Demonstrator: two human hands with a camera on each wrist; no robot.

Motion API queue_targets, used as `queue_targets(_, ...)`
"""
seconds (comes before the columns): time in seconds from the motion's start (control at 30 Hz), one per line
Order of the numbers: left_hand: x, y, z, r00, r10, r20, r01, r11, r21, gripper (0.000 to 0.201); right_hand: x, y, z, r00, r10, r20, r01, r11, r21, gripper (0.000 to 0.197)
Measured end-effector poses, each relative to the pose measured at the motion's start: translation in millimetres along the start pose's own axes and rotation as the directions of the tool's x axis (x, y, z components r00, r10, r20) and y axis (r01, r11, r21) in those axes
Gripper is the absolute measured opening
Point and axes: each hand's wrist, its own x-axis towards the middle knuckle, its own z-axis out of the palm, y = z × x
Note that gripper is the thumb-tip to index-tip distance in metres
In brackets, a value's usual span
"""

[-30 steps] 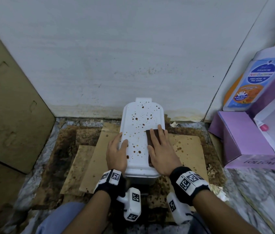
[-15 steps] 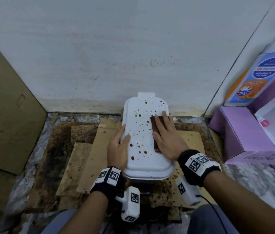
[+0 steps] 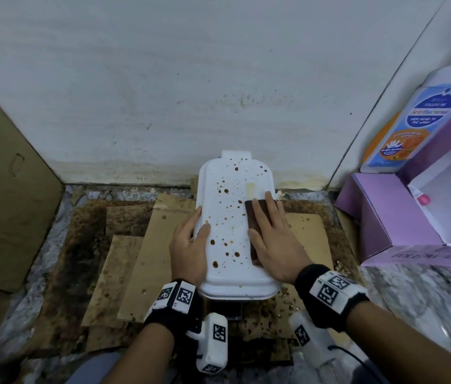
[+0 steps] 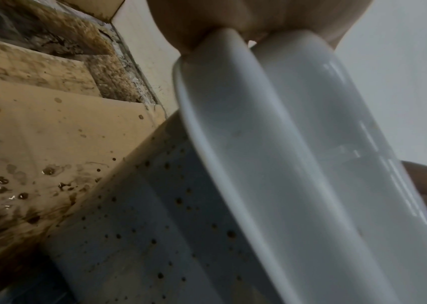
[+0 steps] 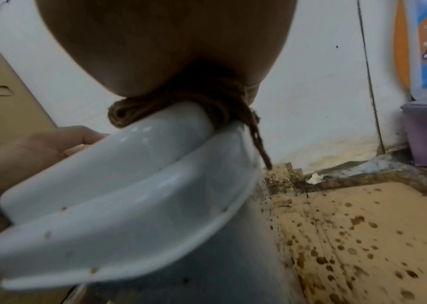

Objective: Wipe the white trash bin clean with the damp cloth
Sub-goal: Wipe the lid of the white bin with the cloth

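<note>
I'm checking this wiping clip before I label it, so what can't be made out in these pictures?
- Lid surface under the brown cloth: head view, covered by cloth and right hand.
- Trash bin body: head view, hidden beneath its own lid; wrist views show only blurred parts.
- Left hand fingertips: left wrist view, behind the lid's rim.
- Wash bottle: head view, cut by the right edge, small print blurred.

Count: 1 white trash bin (image 3: 235,231), 1 brown cloth (image 3: 255,225), 2 hands – left hand (image 3: 189,245), right hand (image 3: 277,242). 1 body wash bottle (image 3: 413,126), 1 purple box (image 3: 393,214). Several cardboard sheets (image 3: 163,245) on floor.
</note>
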Motion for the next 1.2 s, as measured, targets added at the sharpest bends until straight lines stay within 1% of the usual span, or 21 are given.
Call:
queue_targets(0.07, -0.1, 2.6, 1.0, 1.000, -0.005, -0.002, 0.005, 1.000, -0.007, 0.038, 11.0, 0.7, -4.1, 1.000, 0.014, 0.008, -0.014, 1.000, -0.013, 0.062)
queue_targets(0.17, 0.4, 2.7, 0.5, 1.000, -0.008, 0.007, 0.008, 1.000, -0.004, 0.039, 43.9, 1.6, -14.1, 1.000, 0.030, 0.005, -0.030, 0.998, -0.049, 0.062)
queue_targets(0.27, 0.7, 3.3, -1.0, 1.000, -0.003, 0.016, 0.003, 1.000, -0.010, 0.037, 73.6, 4.5, -24.1, 1.000, 0.010, 0.004, -0.010, 0.996, -0.086, 0.061)
queue_targets(0.33, 0.7, 3.8, -1.1, 1.000, -0.012, 0.017, 0.013, 0.999, -0.035, 0.035, 83.1, 7.0, -27.1, 1.000, 0.005, 0.015, -0.004, 0.997, -0.076, 0.061)
queue_targets(0.43, 0.3, 2.5, -1.2, 0.999, -0.020, 0.026, 0.021, 0.998, -0.053, 0.033, 75.7, 8.4, -25.2, 1.000, -0.001, 0.022, 0.003, 0.998, -0.055, 0.062)
queue_targets(0.6, -1.1, 4.1, 0.6, 0.999, -0.035, 0.023, 0.037, 0.998, -0.055, 0.034, 41.4, 10.5, -16.8, 0.998, -0.018, 0.057, 0.018, 1.000, -0.008, 0.065)
queue_targets(0.67, -1.7, 4.4, 0.6, 0.999, -0.032, 0.025, 0.033, 0.999, -0.042, 0.034, 44.7, 12.0, -20.1, 0.997, -0.020, 0.069, 0.020, 1.000, -0.007, 0.065)
queue_targets(0.77, -1.1, 3.5, -0.3, 0.999, -0.032, 0.040, 0.033, 0.999, -0.022, 0.035, 68.9, 15.1, -30.0, 0.996, -0.010, 0.090, 0.013, 1.000, -0.026, 0.065)
queue_targets(0.87, 0.0, 2.5, -1.6, 0.999, -0.029, 0.044, 0.030, 0.999, -0.015, 0.037, 95.2, 16.4, -37.8, 0.996, -0.001, 0.089, 0.001, 1.000, -0.004, 0.065)
queue_targets(0.97, 0.6, 3.0, -1.2, 0.998, -0.041, 0.041, 0.042, 0.999, -0.025, 0.038, 107.7, 16.3, -43.9, 0.995, 0.009, 0.102, -0.010, 1.000, 0.011, 0.065)
queue_targets(1.03, 0.4, 2.4, -0.9, 0.998, -0.048, 0.034, 0.049, 0.998, -0.036, 0.040, 102.6, 14.4, -46.0, 0.991, 0.011, 0.131, -0.012, 1.000, 0.007, 0.064)
queue_targets(1.13, -0.7, 3.8, -0.6, 0.998, -0.050, 0.023, 0.051, 0.997, -0.057, 0.040, 83.1, 11.9, -43.4, 0.985, -0.021, 0.169, 0.027, 0.999, -0.035, 0.061)
queue_targets(1.2, -1.3, 4.9, -0.1, 0.999, -0.044, 0.019, 0.045, 0.998, -0.054, 0.039, 70.3, 12.0, -41.6, 0.984, -0.030, 0.177, 0.032, 0.999, -0.006, 0.063)
